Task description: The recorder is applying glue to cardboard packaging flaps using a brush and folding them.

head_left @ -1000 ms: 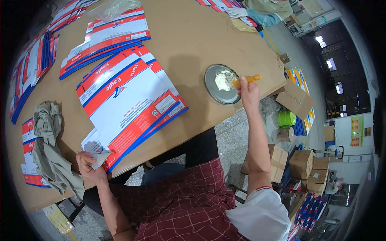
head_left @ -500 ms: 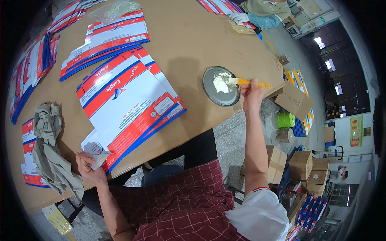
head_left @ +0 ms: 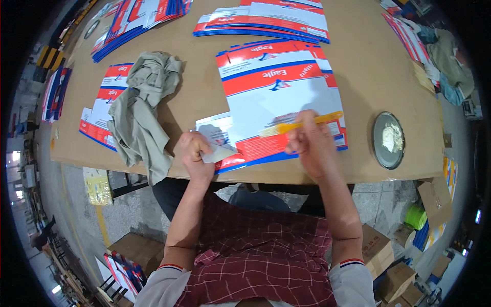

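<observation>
Gripping the yellow brush (head_left: 289, 127) lengthwise left to right, fingers closed, my right hand (head_left: 313, 144) points its bristles left over the printed carton sheet (head_left: 276, 105); my left hand (head_left: 196, 152) pinches the folded-back flap (head_left: 220, 153), near left.

white lettering (head_left: 275, 74), striped emblem (head_left: 280, 85) on flat carton (head_left: 253, 108)

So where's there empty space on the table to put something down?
There's bare table between the middle carton pile and the dish, and another patch between the pile and the cloth. It's crowded at the pile's near edge, where the left hand, right hand and brush are.
</observation>
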Demonstrator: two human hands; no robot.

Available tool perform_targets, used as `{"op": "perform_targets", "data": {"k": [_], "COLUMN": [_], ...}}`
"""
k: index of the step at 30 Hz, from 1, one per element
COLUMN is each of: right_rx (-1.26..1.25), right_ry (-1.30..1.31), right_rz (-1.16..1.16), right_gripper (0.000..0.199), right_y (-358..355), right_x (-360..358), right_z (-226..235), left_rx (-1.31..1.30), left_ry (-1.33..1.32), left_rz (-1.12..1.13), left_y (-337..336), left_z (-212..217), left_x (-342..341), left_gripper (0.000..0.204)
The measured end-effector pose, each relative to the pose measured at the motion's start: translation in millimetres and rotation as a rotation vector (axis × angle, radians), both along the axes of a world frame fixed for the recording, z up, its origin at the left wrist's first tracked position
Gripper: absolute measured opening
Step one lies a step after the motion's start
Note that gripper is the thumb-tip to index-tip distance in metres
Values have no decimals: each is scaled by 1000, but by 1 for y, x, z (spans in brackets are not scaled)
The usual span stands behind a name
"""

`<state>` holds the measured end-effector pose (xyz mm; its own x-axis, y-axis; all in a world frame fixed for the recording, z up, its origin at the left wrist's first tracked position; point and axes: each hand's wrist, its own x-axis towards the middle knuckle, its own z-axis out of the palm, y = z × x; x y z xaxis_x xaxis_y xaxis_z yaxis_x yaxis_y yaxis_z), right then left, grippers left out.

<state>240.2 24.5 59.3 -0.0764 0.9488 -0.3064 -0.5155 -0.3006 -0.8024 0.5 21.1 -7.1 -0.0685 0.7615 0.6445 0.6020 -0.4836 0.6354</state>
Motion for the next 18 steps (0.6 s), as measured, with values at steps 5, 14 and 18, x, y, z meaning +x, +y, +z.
{"op": "perform_targets", "data": {"k": [5, 14, 18], "right_rx": [-20, 16, 39], "right_ry": [-90, -230, -224], "right_rz": [132, 207, 260], "right_gripper": [27, 33, 33], "right_y": [7, 5, 5], "right_x": [-36, -40, -40], "right_z": [-22, -23, -27], "left_rx": [-66, -101, -103], "left_ry": [-52, -31, -22], "left_rz": [-29, -18, -20], "left_y": [-2, -1, -2], "left_z": [3, 3, 3], "left_x": [-3, -6, -6], "left_gripper": [23, 22, 23]}}
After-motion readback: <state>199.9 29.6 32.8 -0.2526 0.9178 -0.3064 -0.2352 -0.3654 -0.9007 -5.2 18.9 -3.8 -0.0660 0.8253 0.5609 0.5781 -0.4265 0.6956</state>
